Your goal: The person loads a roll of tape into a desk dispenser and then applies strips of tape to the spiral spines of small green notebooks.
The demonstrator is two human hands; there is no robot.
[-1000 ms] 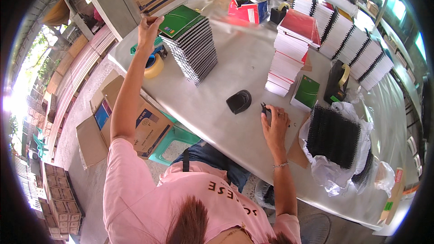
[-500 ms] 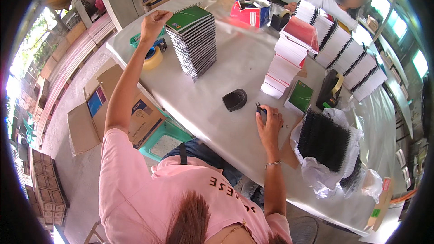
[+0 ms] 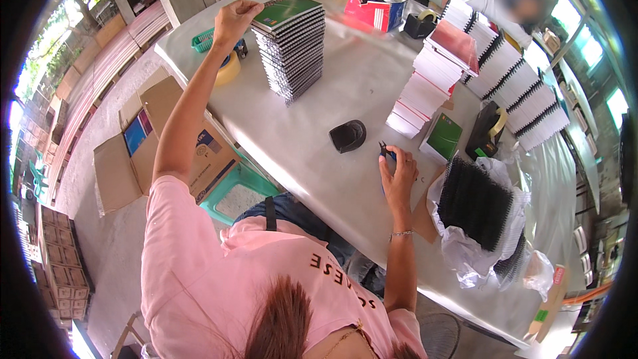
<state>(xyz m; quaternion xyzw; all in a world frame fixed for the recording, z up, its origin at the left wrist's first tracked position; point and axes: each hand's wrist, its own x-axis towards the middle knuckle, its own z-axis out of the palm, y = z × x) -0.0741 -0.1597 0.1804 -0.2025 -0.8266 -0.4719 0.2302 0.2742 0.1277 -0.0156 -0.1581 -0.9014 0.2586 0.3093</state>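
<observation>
Head-camera view, looking down over a pink-shirted person at a long grey table (image 3: 319, 126): the left hand (image 3: 234, 20) is stretched out to the far left corner, where its fingers (image 3: 251, 6) are pinched on the near corner of the green-covered notebook (image 3: 287, 12) that tops a tall stack of spiral-bound notebooks (image 3: 291, 60). The cover sits just beside the fingertips, touching them, with thumb and fingers closed on its edge. Nearer the body, the right hand (image 3: 397, 174) rests on the tabletop, curled around a small dark tool with blue handles (image 3: 387, 153) whose tip pokes out above the knuckles; the grip looks closed, though the palm hides most of the tool. A black domed object (image 3: 347, 135) lies just to the left of that hand, apart from it. To the right, a bundle of black binding coils (image 3: 475, 203) sits in a clear plastic bag. Behind the right hand stand a single green notebook (image 3: 444, 137) and piles of white-paged booklets (image 3: 428, 90). A yellow tape roll (image 3: 228, 70) lies beneath the outstretched left arm.
</observation>
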